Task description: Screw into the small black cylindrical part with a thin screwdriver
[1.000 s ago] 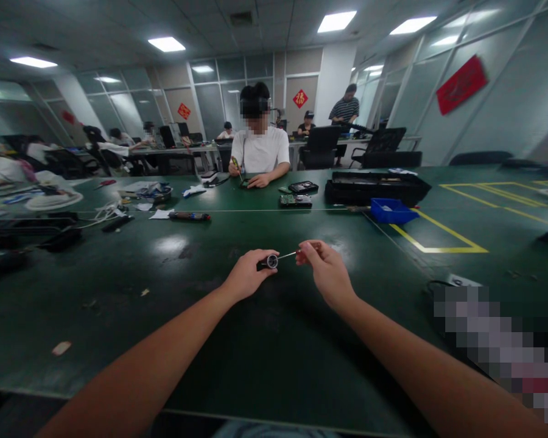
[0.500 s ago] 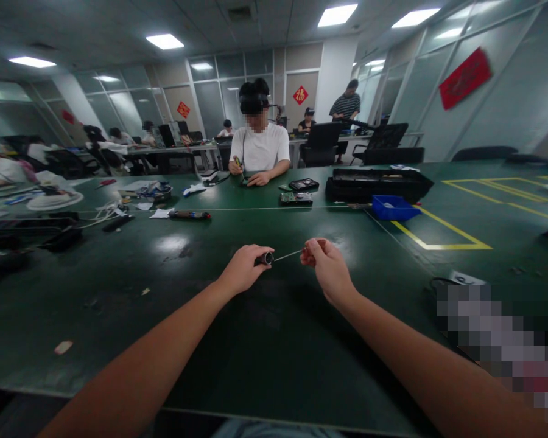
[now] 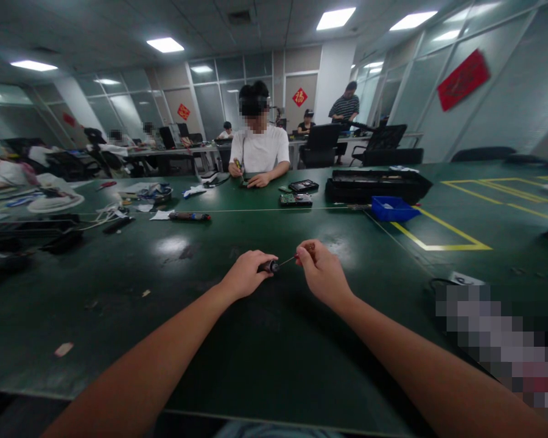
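Observation:
My left hand (image 3: pixel 243 275) is closed around a dark cylinder (image 3: pixel 268 266), whose round end faces right. Between the thumb and fingers of my right hand (image 3: pixel 323 271) is a thin metal rod (image 3: pixel 287 261), like a screwdriver shaft. Its left tip is at the cylinder's end; how far it reaches inside I cannot tell. Whatever handle the rod has is mostly covered by my fingers. Both hands are just above the green table (image 3: pixel 265 359), near its middle.
Across the table a person in a white shirt (image 3: pixel 259 149) works with a yellow-handled tool. Nearby are circuit-board drives (image 3: pixel 296 200), a long black housing (image 3: pixel 377 185) and a blue bin (image 3: pixel 394 208). A dark cylindrical tool (image 3: pixel 189 216) and cables (image 3: pixel 105 213) lie to the left.
My right hand has moved slightly left, bringing the rod closer to the cylinder, so less of the rod shows. My left hand with the cylinder has shifted slightly down and to the right.

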Available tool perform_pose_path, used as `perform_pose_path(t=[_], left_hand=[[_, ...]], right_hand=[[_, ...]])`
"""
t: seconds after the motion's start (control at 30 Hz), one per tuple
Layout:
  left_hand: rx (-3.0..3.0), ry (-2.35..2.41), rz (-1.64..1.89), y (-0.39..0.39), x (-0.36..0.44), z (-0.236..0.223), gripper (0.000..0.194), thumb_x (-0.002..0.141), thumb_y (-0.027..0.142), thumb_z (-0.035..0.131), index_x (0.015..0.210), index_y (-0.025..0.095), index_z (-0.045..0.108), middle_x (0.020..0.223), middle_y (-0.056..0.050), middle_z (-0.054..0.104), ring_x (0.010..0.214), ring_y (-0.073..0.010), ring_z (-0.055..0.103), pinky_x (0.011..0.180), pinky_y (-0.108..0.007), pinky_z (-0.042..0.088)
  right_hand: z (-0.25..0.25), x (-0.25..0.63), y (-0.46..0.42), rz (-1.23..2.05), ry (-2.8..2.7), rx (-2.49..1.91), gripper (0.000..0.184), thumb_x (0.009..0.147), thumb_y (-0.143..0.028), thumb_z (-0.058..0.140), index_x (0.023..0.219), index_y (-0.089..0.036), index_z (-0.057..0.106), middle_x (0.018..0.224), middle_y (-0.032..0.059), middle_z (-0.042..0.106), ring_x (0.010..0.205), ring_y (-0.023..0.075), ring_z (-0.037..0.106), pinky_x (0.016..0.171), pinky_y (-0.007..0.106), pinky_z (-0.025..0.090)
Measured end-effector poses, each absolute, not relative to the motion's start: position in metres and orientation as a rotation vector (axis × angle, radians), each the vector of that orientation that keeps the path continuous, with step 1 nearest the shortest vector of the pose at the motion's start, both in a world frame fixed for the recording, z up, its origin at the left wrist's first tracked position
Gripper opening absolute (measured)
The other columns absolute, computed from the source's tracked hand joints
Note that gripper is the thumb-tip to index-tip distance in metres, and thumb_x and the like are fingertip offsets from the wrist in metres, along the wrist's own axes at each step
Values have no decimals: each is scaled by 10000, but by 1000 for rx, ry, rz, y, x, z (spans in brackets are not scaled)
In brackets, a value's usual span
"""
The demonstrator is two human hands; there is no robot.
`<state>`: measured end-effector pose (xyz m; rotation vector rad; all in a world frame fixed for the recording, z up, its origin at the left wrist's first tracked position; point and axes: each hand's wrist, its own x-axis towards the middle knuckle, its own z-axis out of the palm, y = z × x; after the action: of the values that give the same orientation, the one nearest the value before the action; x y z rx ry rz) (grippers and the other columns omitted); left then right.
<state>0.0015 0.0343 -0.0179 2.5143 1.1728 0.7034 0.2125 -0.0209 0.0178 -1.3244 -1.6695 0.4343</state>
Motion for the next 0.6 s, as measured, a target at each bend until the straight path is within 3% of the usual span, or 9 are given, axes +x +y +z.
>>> perform_pose_path(t=[0.17,0.33,0.5,0.6], left_hand=[[2361,1241,804,31,3,-12,302,824,218,659,1126,222,637,1087,-53,644,1011,-220,580,923,-366,439],[2118,1353,1030,28,5,-5,270,874,233,567,1139,199,525,1077,-57,615,978,-198,582,883,-345,449],[2148,1415,967,21,5,6,275,889,431,557,1053,210,549,915,-30,629,795,-190,592,718,-324,448],[2259,1388,933,19,5,9,205,895,365,546,1020,205,574,932,-38,639,838,-196,598,752,-327,450]], right_hand=[[18,215,-19,406,-1685,-1380,196,945,-362,453,915,-219,584,761,25,675,707,186,632,659,312,438],[17,216,-20,442,-1676,-1378,209,949,-379,449,925,-224,587,772,33,679,712,191,633,656,319,441],[17,216,-20,454,-1687,-1383,204,943,-376,462,911,-225,595,755,25,677,709,189,633,667,321,438],[16,216,-20,448,-1693,-1392,209,947,-376,456,923,-226,599,764,24,678,714,188,636,671,321,434]])
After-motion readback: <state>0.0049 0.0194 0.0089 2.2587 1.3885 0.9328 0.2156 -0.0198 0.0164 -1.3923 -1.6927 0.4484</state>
